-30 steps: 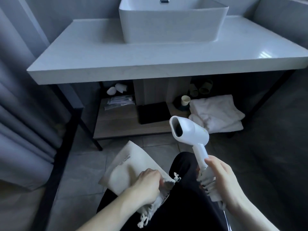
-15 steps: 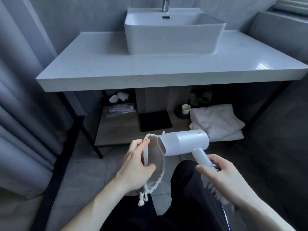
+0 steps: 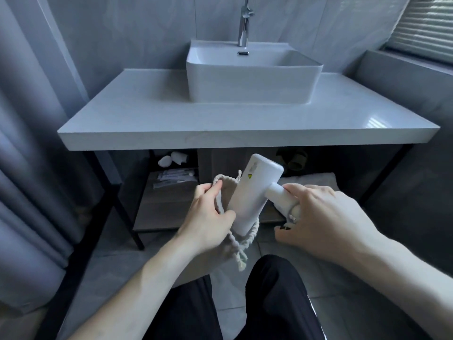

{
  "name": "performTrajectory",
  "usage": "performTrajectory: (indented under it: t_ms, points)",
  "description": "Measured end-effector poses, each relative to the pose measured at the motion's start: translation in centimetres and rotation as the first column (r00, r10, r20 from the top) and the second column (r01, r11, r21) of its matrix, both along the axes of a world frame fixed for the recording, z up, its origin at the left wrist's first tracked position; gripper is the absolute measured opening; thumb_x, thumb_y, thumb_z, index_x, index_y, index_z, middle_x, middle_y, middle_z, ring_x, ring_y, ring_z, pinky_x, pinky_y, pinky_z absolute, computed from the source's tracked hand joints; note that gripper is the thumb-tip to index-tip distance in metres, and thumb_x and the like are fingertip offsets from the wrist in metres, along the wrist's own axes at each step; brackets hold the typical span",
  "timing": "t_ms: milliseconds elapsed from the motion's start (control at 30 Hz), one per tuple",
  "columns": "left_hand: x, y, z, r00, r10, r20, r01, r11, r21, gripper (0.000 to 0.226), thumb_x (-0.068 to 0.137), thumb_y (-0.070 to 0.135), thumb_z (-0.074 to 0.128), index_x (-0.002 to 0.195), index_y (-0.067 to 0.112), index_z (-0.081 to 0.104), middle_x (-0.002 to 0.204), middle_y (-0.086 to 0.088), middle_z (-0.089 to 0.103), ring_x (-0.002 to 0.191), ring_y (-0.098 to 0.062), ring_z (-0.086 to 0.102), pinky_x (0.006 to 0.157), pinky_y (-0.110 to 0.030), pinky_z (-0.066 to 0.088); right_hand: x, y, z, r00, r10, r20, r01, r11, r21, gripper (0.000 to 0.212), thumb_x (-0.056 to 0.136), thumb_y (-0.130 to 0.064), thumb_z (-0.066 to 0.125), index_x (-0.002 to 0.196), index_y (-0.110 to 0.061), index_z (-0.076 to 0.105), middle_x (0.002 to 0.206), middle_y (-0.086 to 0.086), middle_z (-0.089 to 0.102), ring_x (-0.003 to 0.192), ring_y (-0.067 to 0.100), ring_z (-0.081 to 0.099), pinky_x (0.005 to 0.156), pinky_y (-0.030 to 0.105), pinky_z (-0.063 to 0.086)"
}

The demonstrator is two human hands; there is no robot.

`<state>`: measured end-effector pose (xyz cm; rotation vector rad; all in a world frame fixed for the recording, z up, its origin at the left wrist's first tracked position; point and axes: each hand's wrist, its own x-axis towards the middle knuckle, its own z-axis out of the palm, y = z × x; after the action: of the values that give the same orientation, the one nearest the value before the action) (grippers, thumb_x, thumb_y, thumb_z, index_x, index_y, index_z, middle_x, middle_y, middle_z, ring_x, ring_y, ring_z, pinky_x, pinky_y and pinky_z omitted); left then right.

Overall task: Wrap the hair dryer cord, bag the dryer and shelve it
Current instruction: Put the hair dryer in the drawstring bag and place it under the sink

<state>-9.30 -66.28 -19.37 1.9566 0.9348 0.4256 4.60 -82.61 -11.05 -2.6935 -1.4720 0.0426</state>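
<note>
The white hair dryer is tilted with its nozzle end pointing down into the mouth of a beige drawstring bag. My right hand grips the dryer's handle, with the wrapped cord under its fingers. My left hand pinches the bag's rim and holds the mouth open. The bag's rope drawstring dangles below. The wooden shelf lies under the vanity, behind my hands.
A white countertop with a basin and tap stands ahead. On the shelf are small packets, rolled items and a folded white towel. Black frame legs flank the shelf. A grey curtain hangs left. My dark-trousered knees are below.
The dryer has swung from level to nozzle-down and gone partway into the bag's mouth. Both hands have risen and the view has tilted up.
</note>
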Motion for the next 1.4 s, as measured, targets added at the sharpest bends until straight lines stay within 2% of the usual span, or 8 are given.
performTrajectory:
  t_ms: [200, 400, 633, 767, 933, 1133, 1267, 1400]
  points:
    - [1.2, 0.2, 1.6, 0.992, 0.005, 0.129, 0.007, 0.996, -0.090, 0.092, 0.076, 0.027, 0.058, 0.165, 0.022, 0.034, 0.149, 0.016, 0.036, 0.127, -0.036, 0.063, 0.108, -0.055, 0.054, -1.5, 1.6, 3.5, 0.969, 0.211, 0.128, -0.176, 0.954, -0.241, 0.043, 0.080, -0.055, 0.067, 0.076, -0.026, 0.035, 0.090, -0.002, 0.063, 0.075, 0.027, 0.054, 0.057, 0.034, 0.039]
    - [0.6, -0.2, 1.8, 0.976, 0.010, 0.217, 0.024, 0.988, -0.152, 0.076, 0.088, 0.011, 0.059, 0.161, 0.023, 0.043, 0.151, 0.012, 0.041, 0.135, -0.009, 0.052, 0.109, -0.046, 0.053, -1.6, 3.7, 4.5, 0.926, 0.348, 0.149, -0.254, 0.862, -0.438, 0.040, 0.076, -0.049, 0.078, 0.073, -0.023, 0.049, 0.072, -0.005, 0.048, 0.054, 0.014, 0.042, 0.047, 0.029, 0.028]
    - [0.2, -0.8, 2.5, 0.953, -0.139, 0.270, 0.181, 0.974, -0.137, 0.079, 0.082, 0.005, 0.053, 0.158, 0.025, 0.049, 0.154, 0.028, 0.044, 0.143, -0.015, 0.052, 0.117, -0.039, 0.046, -1.7, 6.7, 5.2, 0.935, 0.352, -0.042, -0.306, 0.743, -0.596, 0.052, 0.068, -0.061, 0.085, 0.084, -0.021, 0.056, 0.087, -0.004, 0.055, 0.086, 0.020, 0.068, 0.063, 0.031, 0.053]
    - [-0.1, -0.6, 2.5, 0.940, -0.106, 0.323, 0.192, 0.950, -0.245, 0.073, 0.089, -0.006, 0.052, 0.153, 0.028, 0.055, 0.154, 0.026, 0.049, 0.108, -0.007, 0.067, 0.079, -0.020, 0.052, -1.5, 7.5, 5.2, 0.929, 0.355, -0.105, -0.332, 0.673, -0.661, 0.070, 0.068, -0.061, 0.088, 0.113, -0.017, 0.057, 0.096, -0.005, 0.055, 0.110, 0.021, 0.066, 0.070, 0.033, 0.053]
    - [-0.2, -0.8, 2.2, 0.929, -0.084, 0.361, 0.211, 0.920, -0.330, 0.072, 0.088, -0.006, 0.054, 0.153, 0.026, 0.055, 0.154, 0.010, 0.055, 0.069, -0.004, 0.070, 0.063, -0.022, 0.054, -1.2, 8.0, 6.4, 0.930, 0.307, -0.201, -0.351, 0.581, -0.734, 0.071, 0.072, -0.058, 0.089, 0.133, -0.027, 0.069, 0.119, -0.006, 0.065, 0.095, 0.011, 0.065, 0.059, 0.024, 0.038]
    - [-0.2, -1.3, 1.9, 0.915, -0.106, 0.389, 0.226, 0.934, -0.278, 0.070, 0.085, -0.006, 0.054, 0.149, 0.022, 0.060, 0.156, 0.013, 0.052, 0.111, -0.010, 0.072, 0.089, -0.033, 0.062, -1.1, 8.7, 6.7, 0.881, 0.383, -0.278, -0.464, 0.585, -0.665, 0.064, 0.080, -0.036, 0.089, 0.138, -0.024, 0.067, 0.113, -0.011, 0.066, 0.106, 0.016, 0.062, 0.070, 0.025, 0.046]
    - [-0.4, -1.3, 1.6, 0.904, -0.107, 0.413, 0.227, 0.941, -0.253, 0.065, 0.085, -0.001, 0.055, 0.140, 0.031, 0.068, 0.145, -0.014, 0.062, 0.140, -0.052, 0.045, 0.114, -0.064, 0.040, 0.0, 9.6, 5.7, 0.880, 0.243, -0.408, -0.449, 0.707, -0.546, 0.037, 0.077, -0.018, 0.084, 0.113, -0.011, 0.079, 0.096, 0.004, 0.076, 0.086, 0.024, 0.074, 0.063, 0.026, 0.055]
    - [-0.6, -1.3, 1.3, 0.893, -0.090, 0.441, 0.241, 0.923, -0.301, 0.068, 0.083, -0.001, 0.058, 0.142, 0.030, 0.066, 0.143, -0.025, 0.061, 0.143, -0.042, 0.047, 0.110, -0.043, 0.048, 0.7, 9.7, 3.8, 0.837, 0.044, -0.545, -0.335, 0.829, -0.448, 0.029, 0.081, -0.009, 0.079, 0.108, 0.003, 0.078, 0.087, 0.009, 0.073, 0.073, 0.022, 0.075, 0.057, 0.023, 0.060]
